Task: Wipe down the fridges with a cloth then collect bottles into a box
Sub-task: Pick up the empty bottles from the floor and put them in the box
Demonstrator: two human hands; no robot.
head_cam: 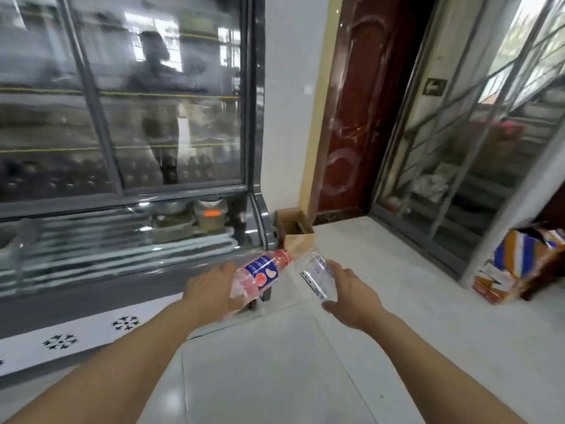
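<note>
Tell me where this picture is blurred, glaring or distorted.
Head view: the fridge glass is smeared by motion blur and carries bright reflections that hide the shelves; the wide lens bends the door frame and sliding door; the labelled bottle in the left hand and the clear bottle in the right hand are soft; the floor shows mild sheen.

Open floor point(382, 301) is lying at twelve o'clock toward the box point(295, 229). The fridge point(122, 179) is blocking at ten, and the gate point(458, 163) is blocking at two.
</note>
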